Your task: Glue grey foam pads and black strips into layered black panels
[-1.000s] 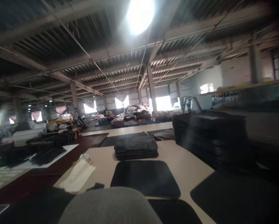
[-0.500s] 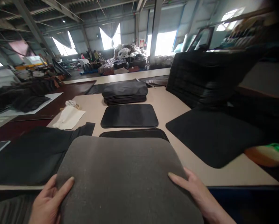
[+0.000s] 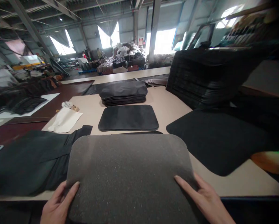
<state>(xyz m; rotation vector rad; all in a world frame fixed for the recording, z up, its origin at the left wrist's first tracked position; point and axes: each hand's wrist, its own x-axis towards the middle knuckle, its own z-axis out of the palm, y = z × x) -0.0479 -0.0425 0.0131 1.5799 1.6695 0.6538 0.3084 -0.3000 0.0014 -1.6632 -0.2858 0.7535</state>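
- A grey panel [image 3: 130, 177] with rounded upper corners fills the lower centre of the frame, its speckled broad face turned up toward the camera.
- Its far edge runs almost level from left to right and points toward the middle of the frame; the near edge is cut off at the bottom. What shows is wider than deep, so the long axis seems to lie crosswise, though the full outline cannot be told.
- The left hand [image 3: 56, 203], lower left, grips the panel's left side: thumb on the face, the other fingers [image 3: 58, 190] curled at the edge.
- The right hand [image 3: 204, 197], lower right, grips the opposite side likewise, thumb on the face and fingers [image 3: 202, 183] at the edge.
- Just beyond the far edge, a sliver of a dark piece [image 3: 144, 133] shows; past it, a black rounded panel [image 3: 128, 117] lies flat on the beige surface [image 3: 228, 185], its long axis also crosswise.
- A black stack [image 3: 123, 93] sits behind that, near the centre of the frame.
- At right lies a dark sheet [image 3: 218, 140], before a tall dark pile [image 3: 204, 74] at upper right.
- Black material [image 3: 20, 161] spreads at lower left, near a cream cloth [image 3: 66, 119].
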